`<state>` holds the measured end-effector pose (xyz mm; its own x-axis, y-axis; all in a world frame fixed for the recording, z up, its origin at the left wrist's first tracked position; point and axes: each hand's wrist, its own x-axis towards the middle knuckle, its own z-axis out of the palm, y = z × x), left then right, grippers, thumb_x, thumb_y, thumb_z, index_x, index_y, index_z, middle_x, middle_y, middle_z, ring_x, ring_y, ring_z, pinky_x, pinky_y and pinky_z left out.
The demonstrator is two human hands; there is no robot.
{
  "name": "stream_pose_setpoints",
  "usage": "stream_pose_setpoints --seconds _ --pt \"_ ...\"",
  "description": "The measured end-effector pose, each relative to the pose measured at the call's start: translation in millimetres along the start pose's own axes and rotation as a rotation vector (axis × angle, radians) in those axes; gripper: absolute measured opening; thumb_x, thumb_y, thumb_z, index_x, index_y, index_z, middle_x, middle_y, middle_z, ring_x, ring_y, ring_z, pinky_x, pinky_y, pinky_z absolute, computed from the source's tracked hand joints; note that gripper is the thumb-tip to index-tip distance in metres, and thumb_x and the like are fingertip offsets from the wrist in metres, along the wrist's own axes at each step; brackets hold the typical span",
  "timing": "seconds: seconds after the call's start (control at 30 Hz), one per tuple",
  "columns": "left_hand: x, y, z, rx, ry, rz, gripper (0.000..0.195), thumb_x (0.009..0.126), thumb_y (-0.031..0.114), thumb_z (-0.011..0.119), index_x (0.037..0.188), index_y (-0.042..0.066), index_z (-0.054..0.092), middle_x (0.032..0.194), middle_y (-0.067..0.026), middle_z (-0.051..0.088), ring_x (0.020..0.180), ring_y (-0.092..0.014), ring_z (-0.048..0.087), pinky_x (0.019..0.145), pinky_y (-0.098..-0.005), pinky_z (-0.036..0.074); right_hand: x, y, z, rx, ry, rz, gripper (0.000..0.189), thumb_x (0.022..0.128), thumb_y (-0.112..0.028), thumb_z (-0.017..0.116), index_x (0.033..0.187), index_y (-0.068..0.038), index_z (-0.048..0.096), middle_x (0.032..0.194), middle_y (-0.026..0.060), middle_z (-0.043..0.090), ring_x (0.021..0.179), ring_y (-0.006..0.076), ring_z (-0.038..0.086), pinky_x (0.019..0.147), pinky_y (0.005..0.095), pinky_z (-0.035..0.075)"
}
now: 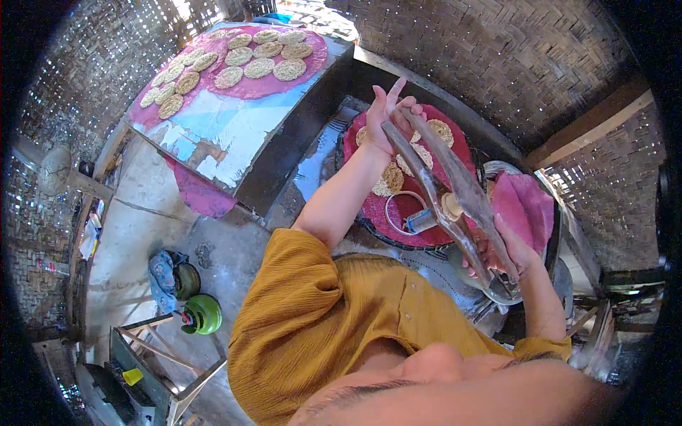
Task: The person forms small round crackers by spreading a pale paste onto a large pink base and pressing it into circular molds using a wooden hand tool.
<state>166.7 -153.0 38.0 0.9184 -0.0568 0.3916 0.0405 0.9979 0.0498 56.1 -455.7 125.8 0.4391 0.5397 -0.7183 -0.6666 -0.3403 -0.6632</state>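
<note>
A wooden two-bar press (445, 186) spans both my hands, its long weathered bars set side by side. My left hand (397, 117) grips their upper ends, index finger stretched out past them. The lower ends are in my right hand (501, 250), its fingers partly hidden behind the wood. Between the bars sits a pale wooden plunger (452, 206), in line with a metal cylinder (421, 221). Beside the cylinder is a pale ring (388, 210). Beneath lies a round tray covered with red cloth (453, 144), bearing several lacy, noodle-like discs (390, 180).
At upper left, a table (213, 122) holds pink cloth (314, 58) with several more discs (259, 68). Right of the tray, pink cloth (525, 207) covers a container. A green gas cylinder (205, 314) stands on the floor near a wooden frame (197, 381). Woven bamboo walls (479, 53) surround everything.
</note>
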Motion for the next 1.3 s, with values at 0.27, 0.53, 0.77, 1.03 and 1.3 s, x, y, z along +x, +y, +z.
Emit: stream_pose_setpoints --seconds 0.27,0.53,0.77,1.03,1.3 --pt "-4.1 29.3 16.3 0.109 0.065 0.049 0.060 0.076 0.063 0.054 0.112 0.015 0.046 0.071 -0.0052 0.057 0.074 -0.025 0.057 0.073 -0.0431 0.046 17.8 -1.0 18.5 -0.051 0.010 -0.056 0.069 0.089 -0.062 0.025 0.128 -0.006 0.038 0.092 0.0198 0.057 0.076 0.0306 0.059 0.064 0.0416 0.051" --pt "16.1 36.2 15.1 0.137 0.074 0.074 0.059 0.072 0.064 0.059 0.105 0.015 0.050 0.068 0.0006 0.053 0.068 -0.019 0.054 0.072 -0.0375 0.044 27.3 -18.5 24.6 -0.186 0.134 -0.190 0.056 0.091 -0.054 0.034 0.103 -0.003 0.052 0.072 0.0136 0.058 0.058 0.0220 0.058 0.053 0.0320 0.048" --pt "12.2 11.6 -1.8 0.053 0.158 0.057 0.053 0.073 0.062 0.060 0.098 0.016 0.054 0.065 0.0007 0.052 0.066 -0.020 0.054 0.069 -0.0383 0.044 5.7 -22.8 26.2 -0.324 0.233 -0.222 0.049 0.091 -0.052 0.037 0.090 -0.005 0.051 0.061 0.0075 0.054 0.046 0.0167 0.052 0.042 0.0293 0.041" --pt "-20.8 13.8 5.4 0.117 0.344 0.056 0.062 0.066 0.061 0.067 0.097 0.011 0.050 0.063 0.0009 0.050 0.061 -0.017 0.051 0.066 -0.0338 0.044 2.7 -4.9 39.1 -0.279 0.245 -0.161 0.047 0.090 -0.050 0.041 0.095 -0.004 0.051 0.062 0.0087 0.054 0.045 0.0176 0.052 0.040 0.0295 0.041" --pt "-16.0 38.5 17.5 0.113 0.324 0.087 0.051 0.071 0.063 0.061 0.086 0.015 0.054 0.059 0.0001 0.049 0.056 -0.019 0.050 0.062 -0.0362 0.043 21.3 -7.8 50.9 -0.408 0.292 -0.275 0.042 0.090 -0.045 0.045 0.099 -0.005 0.052 0.065 0.0063 0.054 0.049 0.0146 0.053 0.041 0.0277 0.042"
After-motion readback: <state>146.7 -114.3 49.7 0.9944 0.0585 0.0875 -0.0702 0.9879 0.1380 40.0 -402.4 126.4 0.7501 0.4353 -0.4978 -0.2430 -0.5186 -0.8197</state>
